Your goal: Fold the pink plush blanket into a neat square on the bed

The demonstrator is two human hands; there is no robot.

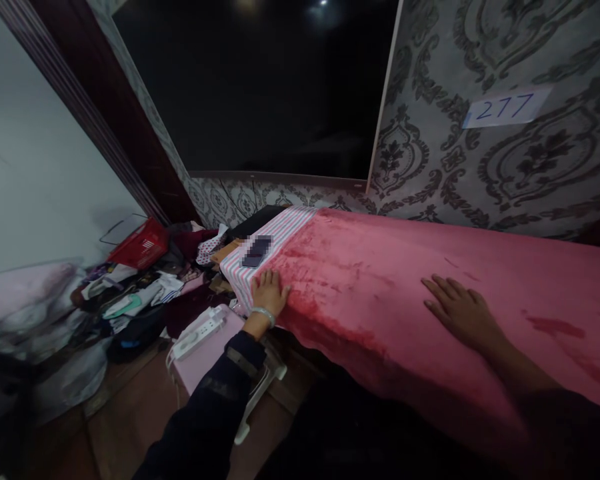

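A pink plush cloth [360, 267] covers the long surface in front of me and hangs over its near edge. My left hand [270, 295], with a bracelet at the wrist, rests on the cloth's left end, fingers stretched out. Just beyond those fingertips lies a dark phone [257, 252], partly blurred, on a striped cloth [293, 223]. Farther right, my right hand [463, 313] lies flat on the pink cloth with its fingers spread. Neither hand holds anything. Darker streaks mark the plush near the left hand and at the right.
A large dark television [260, 87] hangs on the patterned wall, with a paper label [507, 109] to its right. At left are a heap of clothes [145, 297], a red basket [140, 243] and plastic bags [73, 380]. A power strip [197, 339] sits on a low pink stool [200, 367].
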